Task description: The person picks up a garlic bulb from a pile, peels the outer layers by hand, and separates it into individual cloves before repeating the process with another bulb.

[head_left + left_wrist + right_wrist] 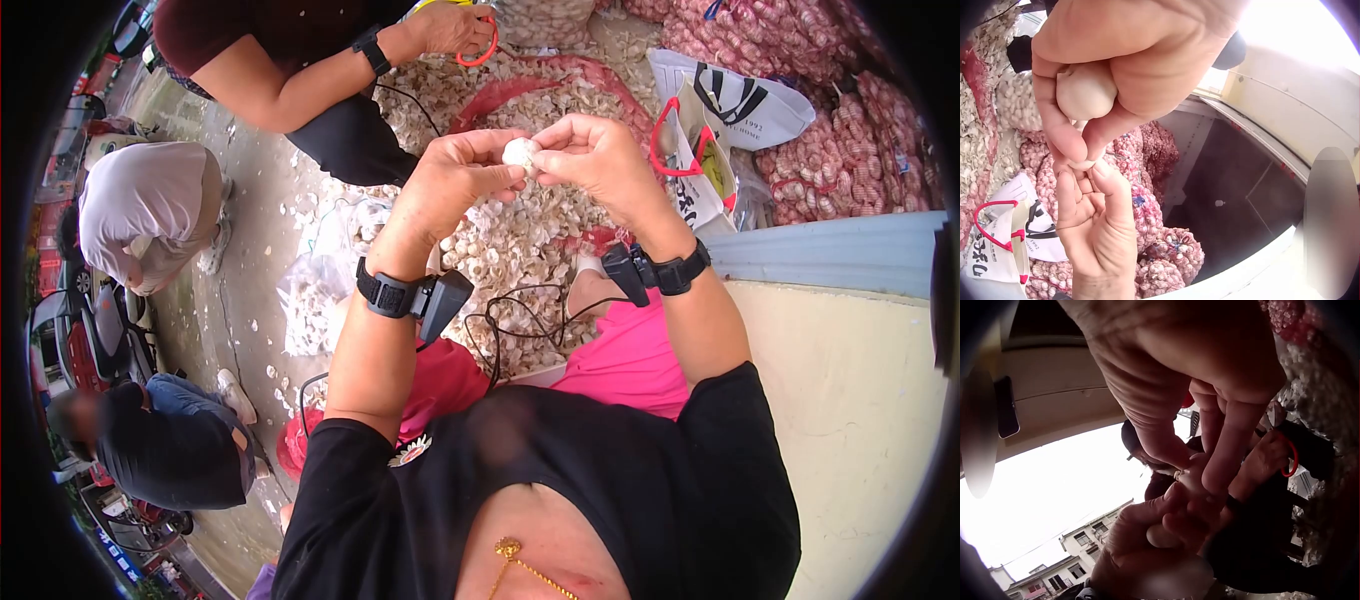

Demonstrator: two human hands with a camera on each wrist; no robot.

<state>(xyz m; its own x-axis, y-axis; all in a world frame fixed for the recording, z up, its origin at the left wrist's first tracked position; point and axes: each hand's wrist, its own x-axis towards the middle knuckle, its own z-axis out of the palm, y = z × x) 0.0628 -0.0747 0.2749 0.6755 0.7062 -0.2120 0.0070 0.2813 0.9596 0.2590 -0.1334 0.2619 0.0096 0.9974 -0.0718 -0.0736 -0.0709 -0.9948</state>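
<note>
A pale garlic bulb (520, 152) is between the two hands in the head view. My left hand (460, 180) pinches it from the left, and my right hand (598, 165) has thumb and finger closed on its right edge. The left wrist view shows a smooth white rounded piece (1087, 92) inside the curled fingers of my left hand (1129, 50), with a small pale bit (1082, 165) where both hands' fingertips meet. Seen from the right wrist, my right hand (1179, 369) reaches down to the bulb's top (1193, 478), above my left hand (1141, 540).
Garlic skins (530, 255) cover the ground below. A person's hand (445, 28) holds red-handled scissors (490, 45) at the top. A white bag (700, 170) with red handles stands by net sacks of garlic (850, 150). Two people bend over at left.
</note>
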